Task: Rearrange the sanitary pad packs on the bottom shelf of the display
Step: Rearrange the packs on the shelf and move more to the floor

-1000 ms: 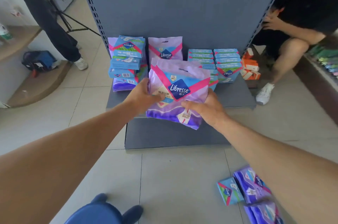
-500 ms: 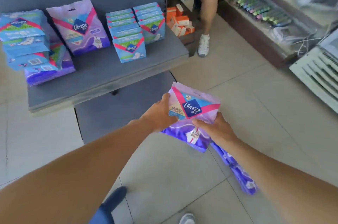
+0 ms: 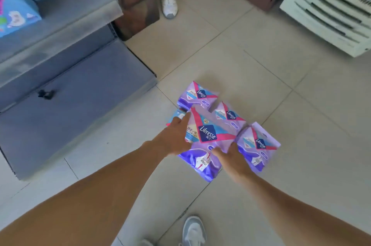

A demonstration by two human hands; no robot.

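Hiding blue pack (image 3: 176,115): held purple pack (image 3: 202,141), left hand (image 3: 174,139), right hand (image 3: 232,158).

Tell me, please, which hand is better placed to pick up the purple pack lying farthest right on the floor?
The right hand, probably. It rests on the held pack's right edge, directly beside that rightmost pack. The left hand grips the opposite edge and would have to cross over.

Both arms outstretched downward, left hand (image 3: 174,139) and right hand (image 3: 233,160) in curled grip
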